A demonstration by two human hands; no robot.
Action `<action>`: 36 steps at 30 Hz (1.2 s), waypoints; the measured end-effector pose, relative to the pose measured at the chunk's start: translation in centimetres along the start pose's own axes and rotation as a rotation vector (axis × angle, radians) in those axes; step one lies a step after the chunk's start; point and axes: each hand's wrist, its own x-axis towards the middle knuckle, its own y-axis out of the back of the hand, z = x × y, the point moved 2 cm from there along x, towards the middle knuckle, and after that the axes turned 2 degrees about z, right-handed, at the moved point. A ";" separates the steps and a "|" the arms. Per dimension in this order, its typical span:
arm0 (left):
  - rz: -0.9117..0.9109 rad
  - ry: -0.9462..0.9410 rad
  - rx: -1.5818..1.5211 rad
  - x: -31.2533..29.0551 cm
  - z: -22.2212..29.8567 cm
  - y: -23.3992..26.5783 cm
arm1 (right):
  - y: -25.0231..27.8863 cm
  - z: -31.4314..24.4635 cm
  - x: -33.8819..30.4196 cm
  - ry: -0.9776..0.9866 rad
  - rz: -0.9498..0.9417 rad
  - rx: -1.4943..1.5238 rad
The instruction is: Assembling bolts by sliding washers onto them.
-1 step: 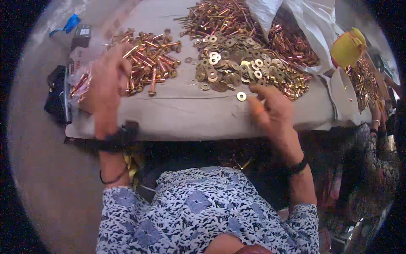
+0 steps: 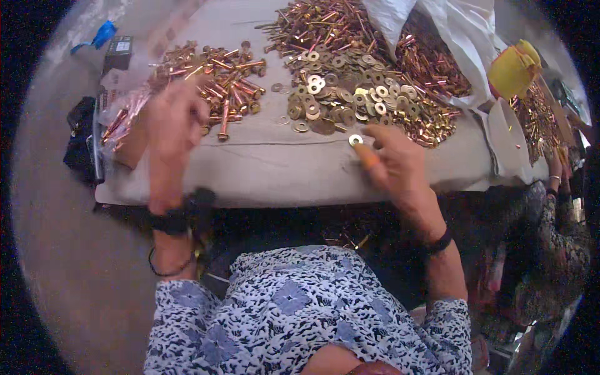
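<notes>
My left hand (image 2: 178, 119) is smeared by motion over the near left of a heap of bolts (image 2: 228, 94); whether its fingers hold anything cannot be made out. A single flat washer (image 2: 355, 140) is at the fingertips of my right hand (image 2: 400, 164). The thumb, with an orange covering on it, overlaps the washer's lower edge, and the curled index finger comes down beside it. Just beyond that hand spreads a pile of brass-coloured washers (image 2: 344, 103). A few loose washers (image 2: 284, 120) lie left of the pile.
More bolts (image 2: 325, 28) are heaped at the back, beside white plastic sheeting (image 2: 459, 44). Small fasteners (image 2: 437, 128) lie right of the washers. A yellow object (image 2: 514, 70) stands farther right, near another person's hand (image 2: 555, 165). A clear bag (image 2: 119, 119) and dark box (image 2: 119, 53) are left.
My left hand has shifted right and slightly toward me. My right hand has moved left, and its thumb now reaches the washer it was apart from.
</notes>
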 end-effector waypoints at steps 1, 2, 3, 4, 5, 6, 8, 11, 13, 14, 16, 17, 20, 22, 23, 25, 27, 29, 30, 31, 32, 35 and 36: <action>-0.108 -0.062 0.082 -1.3 -1.0 -1.7 | -0.3 -0.2 0.2 -0.015 -0.081 -0.120; -0.205 -0.125 0.165 -2.7 -1.7 -3.2 | -0.7 -0.6 0.5 -0.021 -0.165 -0.233; -0.283 0.054 0.073 -4.4 -2.7 -4.7 | -1.0 -0.7 0.7 -0.024 -0.248 -0.344; -0.364 0.231 -0.022 -6.0 -3.1 -6.3 | -0.8 -0.5 0.7 -0.012 -0.212 -0.310; -0.437 0.310 -0.024 -7.2 -2.9 -7.7 | -1.0 -0.1 0.5 0.000 -0.175 -0.272; -0.513 0.388 -0.026 -8.2 -2.7 -8.8 | -1.0 0.2 0.3 0.009 -0.137 -0.235; -0.559 0.314 -0.036 -9.6 -3.0 -10.0 | -1.0 0.1 0.1 -0.014 -0.017 -0.135; -0.562 0.228 -0.004 -10.1 -3.4 -11.0 | -0.4 -0.6 -0.2 -0.121 0.064 0.031; -0.542 0.208 0.010 -10.2 -3.4 -11.5 | 0.4 -1.4 -0.4 -0.204 0.041 0.113; -0.532 0.214 0.005 -10.3 -3.3 -11.6 | 0.7 -1.9 -0.5 -0.239 0.007 0.136; -0.528 0.210 0.008 -10.5 -3.3 -11.8 | 1.0 -2.2 -0.7 -0.263 -0.001 0.172; -0.535 0.201 0.015 -10.5 -3.4 -12.0 | 0.9 -2.2 -0.8 -0.250 0.025 0.184; -0.586 0.347 -0.132 -10.8 -2.8 -12.2 | 0.8 -2.2 -1.1 -0.231 0.097 0.229; -0.603 0.446 -0.261 -11.0 -2.7 -12.2 | 0.7 -2.1 -1.4 -0.271 0.144 0.292; -0.599 0.468 -0.314 -11.1 -2.8 -12.3 | 0.6 -1.9 -1.6 -0.314 0.167 0.338; -0.596 0.508 -0.380 -11.1 -3.0 -12.2 | 0.7 -1.9 -1.6 -0.322 0.166 0.339; -0.599 0.543 -0.406 -10.9 -3.1 -12.0 | 1.0 -2.2 -1.2 -0.251 0.116 0.249; -0.660 0.557 -0.431 -11.0 -3.2 -12.1 | 1.0 -2.1 -1.4 -0.051 0.159 0.129; -0.689 0.564 -0.443 -11.1 -3.2 -12.1 | 1.0 -2.1 -1.6 0.049 0.179 0.069; -0.680 0.580 -0.453 -11.1 -3.3 -12.2 | 0.8 -2.0 -1.6 0.031 0.163 0.064; -0.670 0.596 -0.464 -11.1 -3.4 -12.3 | 0.7 -1.9 -1.6 0.014 0.147 0.058; -0.691 0.714 -0.592 -11.0 -3.6 -12.4 | 0.5 -1.4 -2.2 0.126 0.073 0.084; -0.706 0.766 -0.650 -11.0 -3.6 -12.5 | 0.6 -1.2 -2.4 0.191 0.044 0.099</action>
